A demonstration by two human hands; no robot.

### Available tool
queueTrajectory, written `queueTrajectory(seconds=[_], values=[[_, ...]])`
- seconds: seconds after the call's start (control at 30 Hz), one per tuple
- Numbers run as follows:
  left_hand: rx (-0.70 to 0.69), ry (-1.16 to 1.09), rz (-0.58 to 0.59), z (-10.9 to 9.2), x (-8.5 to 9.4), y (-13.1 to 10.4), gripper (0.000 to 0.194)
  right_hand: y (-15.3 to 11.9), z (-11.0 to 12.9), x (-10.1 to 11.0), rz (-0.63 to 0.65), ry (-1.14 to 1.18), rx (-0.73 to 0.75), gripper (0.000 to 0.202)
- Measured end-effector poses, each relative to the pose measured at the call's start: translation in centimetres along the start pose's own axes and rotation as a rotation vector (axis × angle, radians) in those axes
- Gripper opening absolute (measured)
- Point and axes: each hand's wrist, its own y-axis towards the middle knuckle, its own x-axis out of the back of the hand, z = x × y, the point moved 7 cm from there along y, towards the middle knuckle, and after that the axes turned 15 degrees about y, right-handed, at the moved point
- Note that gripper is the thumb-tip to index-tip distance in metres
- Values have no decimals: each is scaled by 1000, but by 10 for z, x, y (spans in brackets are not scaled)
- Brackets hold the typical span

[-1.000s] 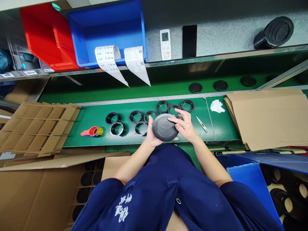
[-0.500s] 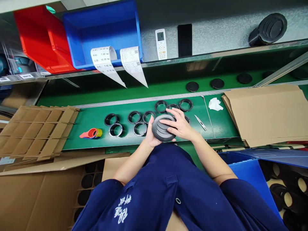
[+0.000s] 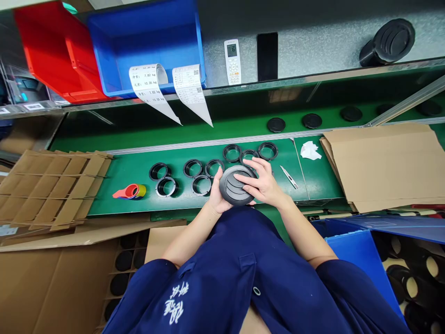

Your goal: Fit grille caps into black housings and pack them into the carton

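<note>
A round black air vent [image 3: 236,185] with curved slats faces up at the bench's front edge, close to my body. My left hand [image 3: 217,195] is closed around its left side, thumb along the rim and the other fingers mostly hidden underneath. From the right, my right hand [image 3: 266,184] grips the vent, with bent fingers pressing on the slats and rim. Just beyond the hands stand several black flanged rings [image 3: 214,168] on the green bench. One ring [image 3: 249,157] is partly covered by my right hand.
A utility knife [image 3: 289,177] and crumpled tissue [image 3: 310,150] lie to the right, beside flat cardboard [image 3: 385,162]. At left are tape rolls [image 3: 134,191] and cardboard dividers [image 3: 55,185]. The shelf above carries a blue bin [image 3: 146,41], remote [image 3: 232,62] and phone [image 3: 267,56].
My right fingers have shifted slightly to the right across the vent's slats. The vent stays in both hands at nearly the same place. The camera view has moved a little.
</note>
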Motion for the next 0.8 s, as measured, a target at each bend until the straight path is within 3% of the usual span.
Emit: queueTrajectory(seconds=[0.5,0.7,0.8], values=[[-50,-7,-139,1,14,-1,65,-10,6,-10,17,-62,-4,31],[-38,-17,-63,-1,4,-2,71,-10,3,0,-134,-45,-60,35],[-21,-15,-42,0,1,-1,73,-9,1,-2,-134,-35,-76,34]])
